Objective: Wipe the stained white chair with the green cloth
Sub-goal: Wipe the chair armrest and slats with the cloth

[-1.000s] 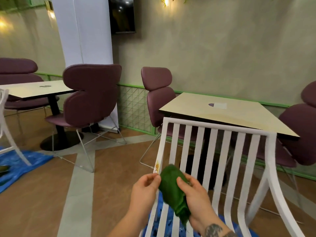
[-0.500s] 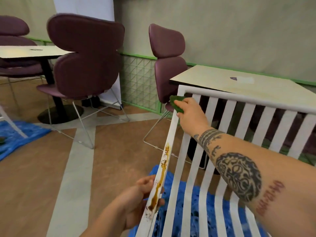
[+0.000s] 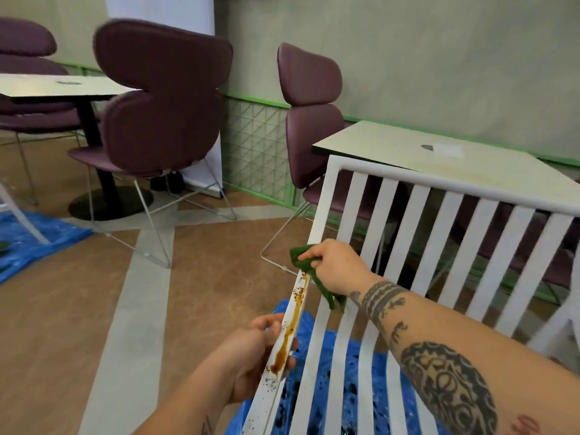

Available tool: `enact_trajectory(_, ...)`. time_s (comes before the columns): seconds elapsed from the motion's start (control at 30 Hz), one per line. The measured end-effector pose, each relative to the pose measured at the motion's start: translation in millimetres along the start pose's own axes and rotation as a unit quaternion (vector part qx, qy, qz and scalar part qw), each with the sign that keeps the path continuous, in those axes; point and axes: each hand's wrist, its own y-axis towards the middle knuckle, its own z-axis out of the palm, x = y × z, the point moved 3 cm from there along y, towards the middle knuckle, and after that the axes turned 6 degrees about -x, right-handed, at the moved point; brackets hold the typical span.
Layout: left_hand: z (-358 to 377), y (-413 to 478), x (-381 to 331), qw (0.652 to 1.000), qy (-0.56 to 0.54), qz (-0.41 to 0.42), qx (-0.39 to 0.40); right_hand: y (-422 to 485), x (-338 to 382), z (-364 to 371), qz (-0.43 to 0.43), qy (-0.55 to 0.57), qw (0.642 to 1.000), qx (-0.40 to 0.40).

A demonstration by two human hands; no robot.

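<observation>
Chair: white chair (image 3: 420, 215), slatted back tilted, left side rail streaked with a brown stain (image 3: 290, 328), standing over a blue sheet (image 3: 348, 387)
Cloth: green cloth (image 3: 309, 268), pressed on the rail just above the stain
Right hand: right hand (image 3: 334, 265) closed around the cloth, tattooed forearm stretched across the slats
Left hand: left hand (image 3: 254, 350) curled around the lower rail, beside the stain's lower end
Behind: purple chairs (image 3: 163, 102) and a pale table (image 3: 470, 161)

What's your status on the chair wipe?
Right hand presses green cloth on white chair rail; left hand grips it below. Brown stain remains. Nothing blocking.
</observation>
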Motion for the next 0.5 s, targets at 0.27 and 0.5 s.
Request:
enact_trajectory(0.27,0.7,-4.0,-1.7,0.999,0.047,0.012,-0.012,18.2,-3.1,-17.6,-0.04,-0.054,0.995,-0.07)
enact_trajectory(0.5,0.8,-1.2,-3.6,0.999,0.048,0.008,-0.025,-31.6,-2.4,23.8,-0.035,-0.002,0.999,-0.014)
